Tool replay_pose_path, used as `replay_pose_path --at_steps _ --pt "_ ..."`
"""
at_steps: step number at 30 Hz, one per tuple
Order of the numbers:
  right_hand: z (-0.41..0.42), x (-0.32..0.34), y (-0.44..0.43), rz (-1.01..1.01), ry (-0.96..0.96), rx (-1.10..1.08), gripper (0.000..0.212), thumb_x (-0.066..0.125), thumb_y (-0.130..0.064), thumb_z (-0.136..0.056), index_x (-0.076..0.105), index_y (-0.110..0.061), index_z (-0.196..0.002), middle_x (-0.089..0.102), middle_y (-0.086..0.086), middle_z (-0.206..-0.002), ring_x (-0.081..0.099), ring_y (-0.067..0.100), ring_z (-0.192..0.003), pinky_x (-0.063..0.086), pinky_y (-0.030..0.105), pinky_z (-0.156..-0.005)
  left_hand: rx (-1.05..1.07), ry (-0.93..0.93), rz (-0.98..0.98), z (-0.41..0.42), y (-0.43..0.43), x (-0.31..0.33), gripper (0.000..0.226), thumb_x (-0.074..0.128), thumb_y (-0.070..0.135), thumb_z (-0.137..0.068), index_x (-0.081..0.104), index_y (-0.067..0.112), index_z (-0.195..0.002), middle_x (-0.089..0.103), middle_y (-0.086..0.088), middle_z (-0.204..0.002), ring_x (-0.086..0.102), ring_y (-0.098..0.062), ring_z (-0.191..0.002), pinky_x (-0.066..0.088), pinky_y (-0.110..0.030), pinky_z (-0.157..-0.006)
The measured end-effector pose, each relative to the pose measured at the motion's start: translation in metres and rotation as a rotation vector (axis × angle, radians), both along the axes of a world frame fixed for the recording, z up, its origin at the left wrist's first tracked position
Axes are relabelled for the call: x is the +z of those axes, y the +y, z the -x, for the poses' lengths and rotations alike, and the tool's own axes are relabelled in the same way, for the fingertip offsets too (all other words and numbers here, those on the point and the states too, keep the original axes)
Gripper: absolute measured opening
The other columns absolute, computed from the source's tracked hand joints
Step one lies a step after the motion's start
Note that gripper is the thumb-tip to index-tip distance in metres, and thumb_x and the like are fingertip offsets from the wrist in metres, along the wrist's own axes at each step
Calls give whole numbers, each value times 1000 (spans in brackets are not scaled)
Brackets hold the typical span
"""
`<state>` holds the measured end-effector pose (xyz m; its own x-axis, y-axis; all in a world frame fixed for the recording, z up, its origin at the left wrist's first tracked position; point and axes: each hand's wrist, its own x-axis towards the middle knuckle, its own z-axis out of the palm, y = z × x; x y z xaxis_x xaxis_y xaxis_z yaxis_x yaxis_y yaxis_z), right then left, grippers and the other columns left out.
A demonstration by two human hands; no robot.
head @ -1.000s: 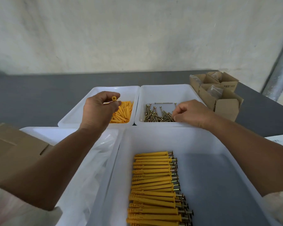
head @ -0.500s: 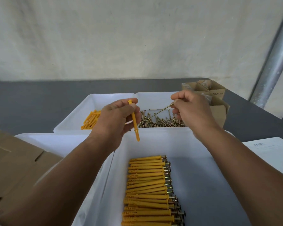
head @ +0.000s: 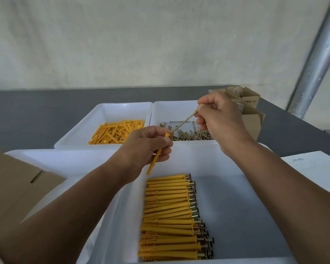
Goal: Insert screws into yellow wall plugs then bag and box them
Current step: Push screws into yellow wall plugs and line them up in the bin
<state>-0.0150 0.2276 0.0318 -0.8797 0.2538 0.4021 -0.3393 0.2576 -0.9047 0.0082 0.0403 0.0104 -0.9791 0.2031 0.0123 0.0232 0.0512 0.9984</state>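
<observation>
My left hand (head: 143,149) grips one yellow wall plug (head: 154,162), tilted with its open head up. My right hand (head: 219,119) pinches a long screw (head: 183,122) by its head end, and the screw's tip touches the plug's mouth. Both hands hover over the near white tray (head: 242,216), where a neat row of assembled plugs with screws (head: 170,216) lies. Behind it, a white tray holds loose yellow plugs (head: 116,131) and another holds loose screws (head: 189,133).
Small open cardboard boxes (head: 250,111) stand at the back right, behind my right hand. Flat cardboard (head: 13,185) lies at the left over another white tray (head: 65,159). A white paper sheet (head: 320,172) lies at the right. A metal pole (head: 316,60) rises beside the grey table.
Both hands lifted from the back trays, the left with a plug and the right with a screw. They came together until the screw tip met the plug's mouth.
</observation>
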Motion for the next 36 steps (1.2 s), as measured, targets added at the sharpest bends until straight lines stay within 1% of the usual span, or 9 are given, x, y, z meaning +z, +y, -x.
replay_pose_path --at_steps 7,11,18,22,26,31,33,35,36 --pt "0 -1 -1 -32 1 13 19 54 -12 -85 61 -30 -83 66 -12 -61 63 4 -56 52 27 -55 -23 47 82 -4 2 -2 16 59 4 -93 68 10 -105 71 -4 -78 67 -11 -68 57 -24 -65" --pt "0 -1 -3 -51 1 19 19 56 -12 -86 61 -30 -82 66 -7 -64 63 8 -58 53 31 -56 -39 61 112 -3 4 -4 17 61 4 -92 68 9 -106 71 -8 -81 67 -14 -70 58 -25 -68" --pt "-1 -1 -7 -133 -64 84 19 55 -11 -85 61 -29 -82 68 -11 -63 63 5 -57 54 26 -53 -53 84 126 -1 3 -7 15 61 5 -92 71 12 -100 71 -6 -79 67 -13 -68 58 -23 -66" --pt "-4 -2 -7 -199 -152 149 16 57 -11 -85 63 -25 -83 70 -7 -65 65 4 -57 50 21 -52 -64 112 151 -1 3 -9 15 62 6 -92 72 15 -97 71 -9 -81 66 -14 -70 59 -26 -70" --pt "-7 0 -4 -272 -218 228 13 61 -11 -86 65 -22 -81 70 -4 -69 66 7 -60 51 23 -55 -71 118 151 0 3 -11 15 62 6 -92 71 16 -99 69 -11 -81 65 -16 -71 59 -26 -72" --pt "-11 2 -2 -456 -224 270 12 67 -16 -84 67 -24 -75 66 -10 -63 64 2 -59 53 21 -56 -47 117 190 4 3 -14 16 64 9 -92 71 15 -105 69 -7 -80 66 -12 -72 60 -28 -75" --pt "-14 4 -1 -556 -191 274 13 66 -17 -86 67 -26 -76 66 -9 -66 66 5 -63 58 28 -61 -40 122 202 4 4 -14 15 65 9 -91 71 18 -102 69 -4 -78 66 -11 -71 60 -28 -74" --pt "-17 6 -2 -727 -151 275 13 63 -20 -89 67 -30 -82 66 -9 -74 66 9 -71 59 36 -69 -41 131 216 4 4 -16 16 66 9 -90 70 20 -101 69 0 -72 67 -10 -69 60 -28 -73" --pt "-19 7 -3 -820 -135 280 13 62 -22 -91 67 -34 -85 66 -9 -78 65 10 -74 57 34 -70 -45 135 229 5 4 -16 16 67 9 -90 70 20 -102 68 1 -69 67 -10 -68 60 -28 -73"
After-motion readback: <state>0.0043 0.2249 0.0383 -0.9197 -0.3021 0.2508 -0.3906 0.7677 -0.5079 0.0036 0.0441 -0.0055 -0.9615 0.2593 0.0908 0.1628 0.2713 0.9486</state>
